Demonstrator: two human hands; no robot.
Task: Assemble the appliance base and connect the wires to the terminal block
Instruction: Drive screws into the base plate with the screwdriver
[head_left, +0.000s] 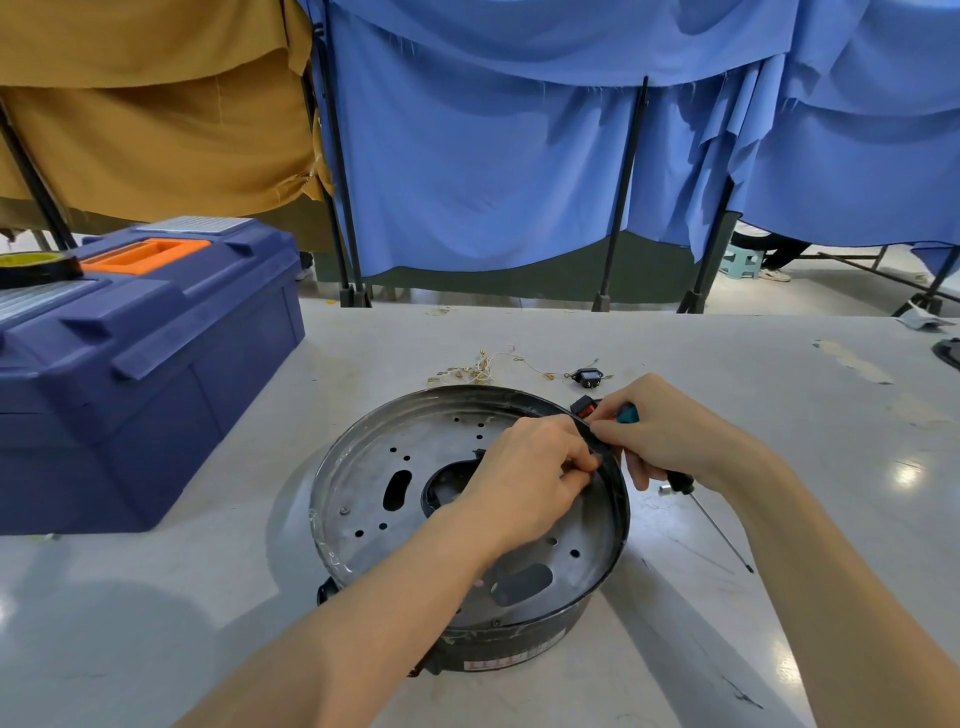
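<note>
The round metal appliance base (395, 519) lies on the table with its perforated plate facing up. My left hand (524, 467) reaches inside it and pinches a small dark part against the right inner wall. My right hand (670, 431) sits outside the same wall, fingers pinching at the rim, next to a red rocker switch (584, 408). A screwdriver (696, 499) with a teal and black handle lies under that hand, its tip pointing toward the near right. A bundle of wires (478, 371) with brass terminals and a black socket (588, 376) lie behind the base.
A blue toolbox (145, 374) with an orange handle stands at the left, a tape roll (31, 265) on its lid. Blue and tan curtains on black stands close off the far table edge. A dark object (948, 353) shows at the right edge.
</note>
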